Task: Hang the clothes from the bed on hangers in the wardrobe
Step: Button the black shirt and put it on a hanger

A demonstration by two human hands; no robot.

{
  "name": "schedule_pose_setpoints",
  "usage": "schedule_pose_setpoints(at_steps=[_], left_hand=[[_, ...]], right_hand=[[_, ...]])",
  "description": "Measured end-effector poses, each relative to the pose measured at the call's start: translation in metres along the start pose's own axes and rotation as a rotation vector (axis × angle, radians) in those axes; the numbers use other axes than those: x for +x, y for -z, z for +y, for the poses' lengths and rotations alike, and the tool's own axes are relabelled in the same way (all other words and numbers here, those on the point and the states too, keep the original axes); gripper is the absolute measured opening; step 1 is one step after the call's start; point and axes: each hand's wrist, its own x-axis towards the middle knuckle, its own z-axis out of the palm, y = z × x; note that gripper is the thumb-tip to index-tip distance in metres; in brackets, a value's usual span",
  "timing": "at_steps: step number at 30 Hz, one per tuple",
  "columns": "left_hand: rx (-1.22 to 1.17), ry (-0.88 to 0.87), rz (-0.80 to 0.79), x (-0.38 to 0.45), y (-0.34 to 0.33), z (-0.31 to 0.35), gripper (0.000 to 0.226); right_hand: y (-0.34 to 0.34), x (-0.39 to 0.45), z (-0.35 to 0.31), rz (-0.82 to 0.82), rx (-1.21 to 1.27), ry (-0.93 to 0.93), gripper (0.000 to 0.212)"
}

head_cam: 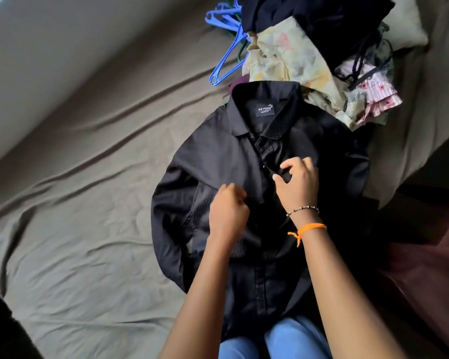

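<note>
black satin-sheen collared shirt (233, 161) lies face up and spread flat on the bed's olive-brown sheet (88, 177), collar away from the person, hem reaching their blue-jeaned knees (270, 340). left hand (227, 211): fingers curled down on the left front panel beside the placket; whether the grip actually pinches cloth, cannot tell. right hand (297, 182): thumb and fingers curled at the button strip around mid-chest, grip closed on the shirt's placket. orange thread band (309, 229) and thin bead bracelet (302, 209) on that wrist.

beyond the collar: heap of unsorted clothes, pale floral fabric (283, 55) under a dark garment (309, 19); blue plastic hangers (226, 42) just left of the heap, partly tucked under it.

step in hand, by my reading: working the buttons at the front, readying the shirt for a hanger. none is in it yet. next move calls for reaching past the collar for a blue hanger, then feeding it into the shoulders. wardrobe not in view.
</note>
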Motion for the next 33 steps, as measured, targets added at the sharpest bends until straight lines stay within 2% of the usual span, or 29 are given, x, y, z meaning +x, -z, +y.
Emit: schedule_pose_setpoints(at_steps=[2,3,6,8,10,12,17,20,23,26,33], left_hand=[[-0.127,-0.065,0.159,0.008,0.005,0.017,0.027],[-0.167,-0.109,0.161,0.016,0.002,0.024,0.026],[-0.215,-0.168,0.032,0.035,-0.015,0.034,0.029],[-0.197,-0.136,0.001,0.041,-0.029,0.036,0.027],[-0.198,-0.099,0.030,0.045,-0.040,0.034,0.025],[-0.221,-0.028,0.083,0.048,-0.046,0.033,0.021],[-0.285,0.141,0.131,0.055,-0.046,0.038,0.014],[-0.487,0.219,0.084,0.054,-0.041,0.038,0.008],[-0.597,0.195,0.110,0.045,-0.033,0.038,0.011],[-0.617,0.108,0.203,0.029,-0.021,0.041,0.007],[-0.702,0.045,0.221,0.009,-0.005,0.047,0.012]], right_hand=[[0.002,0.000,-0.007,0.072,0.058,0.106,0.022],[0.001,0.003,-0.009,0.039,0.061,0.159,0.024],[-0.012,0.012,-0.005,-0.110,-0.012,0.156,0.025],[-0.019,0.020,0.006,-0.097,-0.031,0.127,0.015],[-0.017,0.029,0.016,-0.076,0.110,0.039,0.007],[-0.008,0.037,0.024,-0.072,0.328,-0.096,0.008],[0.010,0.033,0.030,-0.194,0.761,-0.318,0.014],[0.014,0.027,0.028,-0.215,0.939,-0.400,0.014],[0.017,0.020,0.023,-0.245,1.077,-0.463,0.011],[0.024,0.012,0.016,-0.256,1.130,-0.443,0.021],[0.035,-0.005,0.008,-0.212,1.077,-0.376,0.024]])
